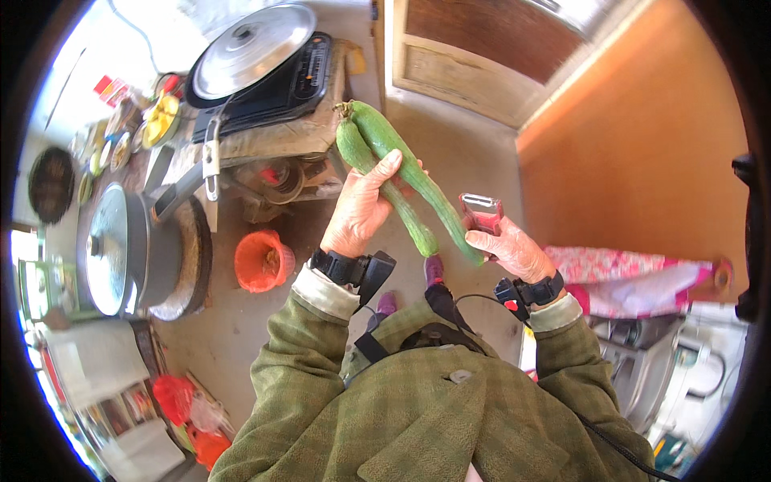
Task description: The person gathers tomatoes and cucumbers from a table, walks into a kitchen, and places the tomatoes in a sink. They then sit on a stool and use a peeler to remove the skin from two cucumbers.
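Note:
Two long green gourds, likely loofahs, lie side by side in my left hand (pixel 363 205), its thumb across them. The longer gourd (pixel 415 175) is on the right, and the shorter gourd (pixel 405 212) curves beside it; their stem ends meet at the upper left. My right hand (pixel 512 247) grips a small red tool with a metallic end (pixel 482 212), perhaps a peeler; its exact kind is unclear. This tool is close to the longer gourd's lower tip, and whether they touch cannot be told.
An orange plastic basket (pixel 260 262) stands on the floor at left. A lidded pot (pixel 144 250) is beyond it. A metal lid (pixel 253 51) covers a pan on an induction cooker (pixel 310 75). Pink patterned cloth (pixel 632 280) lies at right, below an orange panel (pixel 626 156).

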Tool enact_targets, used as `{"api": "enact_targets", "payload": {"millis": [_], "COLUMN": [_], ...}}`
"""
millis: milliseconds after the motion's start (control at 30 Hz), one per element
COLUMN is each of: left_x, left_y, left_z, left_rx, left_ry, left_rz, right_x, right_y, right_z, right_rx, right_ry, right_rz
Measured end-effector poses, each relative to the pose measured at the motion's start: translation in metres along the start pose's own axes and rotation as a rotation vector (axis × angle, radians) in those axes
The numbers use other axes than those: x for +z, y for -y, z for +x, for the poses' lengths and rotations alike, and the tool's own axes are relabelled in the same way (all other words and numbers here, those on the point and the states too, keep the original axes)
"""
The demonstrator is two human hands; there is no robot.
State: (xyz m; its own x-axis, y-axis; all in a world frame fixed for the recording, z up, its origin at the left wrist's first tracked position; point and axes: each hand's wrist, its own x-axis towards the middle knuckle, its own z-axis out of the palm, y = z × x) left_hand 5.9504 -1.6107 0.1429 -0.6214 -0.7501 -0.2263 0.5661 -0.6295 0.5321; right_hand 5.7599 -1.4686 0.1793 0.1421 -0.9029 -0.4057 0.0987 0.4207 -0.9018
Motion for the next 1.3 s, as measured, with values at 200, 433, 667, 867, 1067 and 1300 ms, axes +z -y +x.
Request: {"api": "enact_targets", "payload": {"millis": [200, 433, 667, 867, 1067, 1300], "left_x": [0.027, 0.058, 0.077, 0.097, 0.105, 0.11], "left_y": [0.017, 0.043, 0.076, 0.111, 0.14, 0.173], "left_z": [-0.025, -0.051, -0.088, -0.148, -0.186, -0.196], "left_rx": [-0.192, -0.314, -0.365, -0.378, -0.174, 0.242], "left_ry": [0.211, 0.482, 0.496, 0.503, 0.478, 0.9], "left_rz": [0.122, 0.239, 0.369, 0.402, 0.606, 1.17], "right_x": [0.043, 0.06, 0.081, 0.109, 0.113, 0.105], "right_y": [-0.029, -0.065, -0.087, -0.099, -0.101, -0.105], "right_z": [-0.066, -0.13, -0.179, -0.237, -0.291, -0.333], "right_rx": [-0.026, -0.147, -0.221, -0.297, -0.313, -0.299], "right_ry": [-0.259, -0.248, -0.276, -0.548, -0.561, -0.462], "right_rz": [0.161, 0.603, 0.514, 0.32, 0.215, 0.218]}}
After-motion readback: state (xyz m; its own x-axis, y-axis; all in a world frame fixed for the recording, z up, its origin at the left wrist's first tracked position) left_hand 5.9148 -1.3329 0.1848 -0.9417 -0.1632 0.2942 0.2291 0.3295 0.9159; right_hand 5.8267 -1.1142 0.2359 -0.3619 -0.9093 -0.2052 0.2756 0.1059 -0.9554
